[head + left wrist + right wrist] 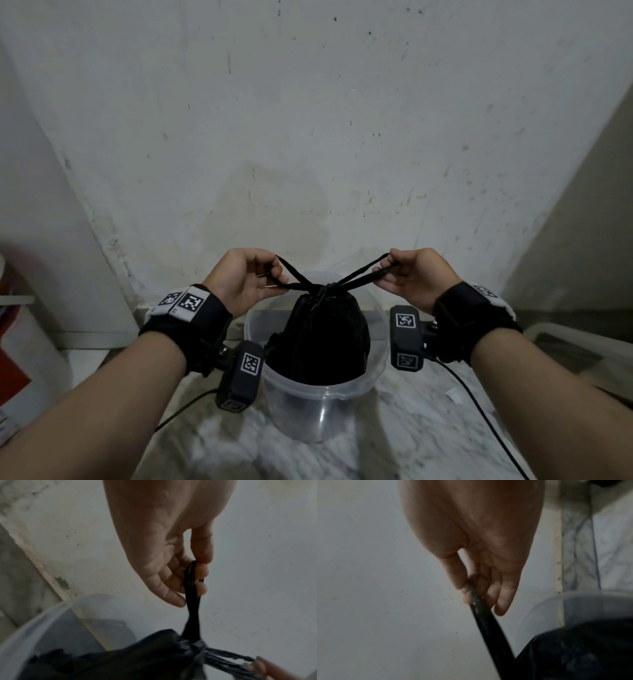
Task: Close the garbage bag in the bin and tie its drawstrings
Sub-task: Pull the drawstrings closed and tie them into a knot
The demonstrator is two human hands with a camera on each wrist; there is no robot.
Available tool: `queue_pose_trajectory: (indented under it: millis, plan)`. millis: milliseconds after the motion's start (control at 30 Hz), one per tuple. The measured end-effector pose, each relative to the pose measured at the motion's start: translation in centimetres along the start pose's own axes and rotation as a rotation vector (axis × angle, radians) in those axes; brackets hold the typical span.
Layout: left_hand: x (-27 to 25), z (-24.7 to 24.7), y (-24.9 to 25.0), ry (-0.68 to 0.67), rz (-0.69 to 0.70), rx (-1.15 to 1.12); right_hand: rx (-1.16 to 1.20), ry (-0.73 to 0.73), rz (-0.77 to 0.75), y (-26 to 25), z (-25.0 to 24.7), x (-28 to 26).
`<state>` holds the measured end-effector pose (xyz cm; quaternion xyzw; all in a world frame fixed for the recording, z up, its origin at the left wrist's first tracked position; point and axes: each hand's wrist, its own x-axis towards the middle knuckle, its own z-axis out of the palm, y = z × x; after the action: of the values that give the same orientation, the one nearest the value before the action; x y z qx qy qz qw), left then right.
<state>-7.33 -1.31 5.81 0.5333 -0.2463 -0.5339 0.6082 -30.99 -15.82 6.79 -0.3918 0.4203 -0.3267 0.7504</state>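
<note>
Head view: garbage bag (322,335) sits cinched in the clear bin (318,404) at lower centre, my left hand (239,279) and right hand (412,275) each pinching a drawstring (291,270); film looks thin, light, slippery, so I'd grip near the knot.

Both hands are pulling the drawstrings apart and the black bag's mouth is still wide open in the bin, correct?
Not quite. The head view shows the bag mouth cinched shut; left hand and right hand do pull the drawstrings apart, over the bin.
</note>
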Motion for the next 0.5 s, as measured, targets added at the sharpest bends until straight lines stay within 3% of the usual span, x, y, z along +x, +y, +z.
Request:
queue_pose_trajectory:
  millis: [100,233,500]
  plan:
    - [0.4,-0.7,-0.4,0.068,0.042,0.093,0.127,0.092,0.122,0.9,-0.2,0.3]
    - [0.9,-2.6,-1.4,0.105,0.096,0.240,0.117,0.198,0.214,2.0,-0.2,0.6]
    - [0.8,-1.4,-0.6,0.039,0.146,0.196,0.232,0.173,0.274,0.8,0.4,0.7]
